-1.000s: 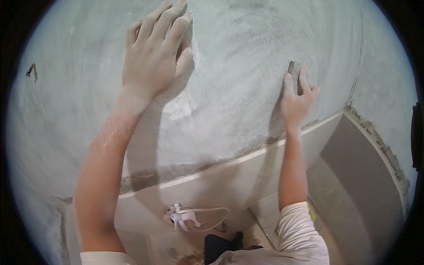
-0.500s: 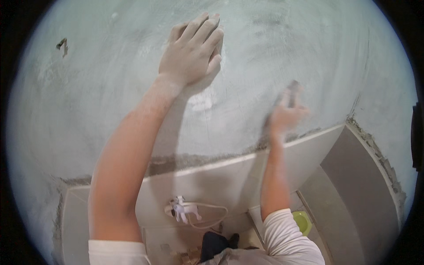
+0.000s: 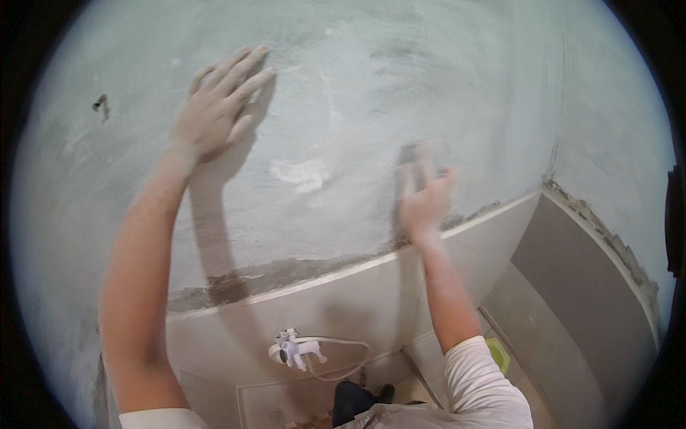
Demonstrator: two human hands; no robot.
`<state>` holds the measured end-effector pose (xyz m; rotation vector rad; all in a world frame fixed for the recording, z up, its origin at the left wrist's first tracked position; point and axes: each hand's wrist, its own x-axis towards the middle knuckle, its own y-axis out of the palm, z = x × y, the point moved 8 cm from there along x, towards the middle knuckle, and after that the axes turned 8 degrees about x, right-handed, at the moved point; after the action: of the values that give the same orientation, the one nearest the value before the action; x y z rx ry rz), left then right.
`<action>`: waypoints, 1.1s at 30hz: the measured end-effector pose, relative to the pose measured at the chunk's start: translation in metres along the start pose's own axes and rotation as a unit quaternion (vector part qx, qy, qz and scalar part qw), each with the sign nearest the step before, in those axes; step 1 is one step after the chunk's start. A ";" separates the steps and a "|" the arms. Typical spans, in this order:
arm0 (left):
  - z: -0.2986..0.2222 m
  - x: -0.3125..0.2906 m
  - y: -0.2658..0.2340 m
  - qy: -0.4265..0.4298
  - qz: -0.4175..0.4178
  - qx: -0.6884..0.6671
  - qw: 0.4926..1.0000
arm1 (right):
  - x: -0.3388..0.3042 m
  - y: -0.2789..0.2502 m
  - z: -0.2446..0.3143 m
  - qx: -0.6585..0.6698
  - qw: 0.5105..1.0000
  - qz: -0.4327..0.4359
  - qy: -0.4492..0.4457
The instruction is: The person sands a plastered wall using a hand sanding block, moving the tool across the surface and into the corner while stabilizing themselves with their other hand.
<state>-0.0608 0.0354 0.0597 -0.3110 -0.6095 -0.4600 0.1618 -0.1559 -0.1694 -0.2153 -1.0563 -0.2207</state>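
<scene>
A grey-green plastered wall (image 3: 307, 222) spreads in front of me, smeared and patchy, with a pale chalky spot near its middle. My left hand (image 3: 221, 107), dusted white over the fingers and wrist, lies against it at the upper left. Its fingers are stretched out and it holds nothing. On the right, my right hand (image 3: 427, 200) presses a dark flat pad (image 3: 409, 156) to the plaster. Motion smears both the pad and the fingers, so the pad's exact kind cannot be made out.
Light tiles (image 3: 357, 300) cover the lower wall, with a rough mortar edge above them. A white shower mixer (image 3: 296, 350) with a hose juts out below. A dark hole (image 3: 100, 106) with a bit of fitting sits at left. A yellow-green basin (image 3: 498, 354) shows beyond my right sleeve.
My left hand has shifted left and slightly down on the wall. My right hand, with the dark pad, has also moved left and a little lower. The whole view has shifted slightly.
</scene>
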 end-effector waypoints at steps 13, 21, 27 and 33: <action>-0.035 -0.033 0.031 -0.071 -0.073 -0.007 0.995 | -0.045 -0.019 -0.069 -0.013 0.994 -0.019 0.108; -0.061 -0.040 0.030 -0.054 -0.029 -0.005 0.998 | -0.014 -0.037 -0.101 0.017 0.983 -0.011 0.182; -0.057 -0.047 0.028 -0.054 -0.026 -0.010 0.998 | -0.044 -0.009 -0.044 0.062 0.984 0.140 0.094; -0.061 -0.045 0.025 -0.070 -0.041 -0.036 0.996 | -0.021 -0.035 -0.079 -0.013 0.983 -0.047 0.179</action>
<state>-0.0519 0.0466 -0.0187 -0.3897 -0.7446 -0.5422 0.2078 -0.2101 -0.2227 -0.1414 -0.7079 -0.3455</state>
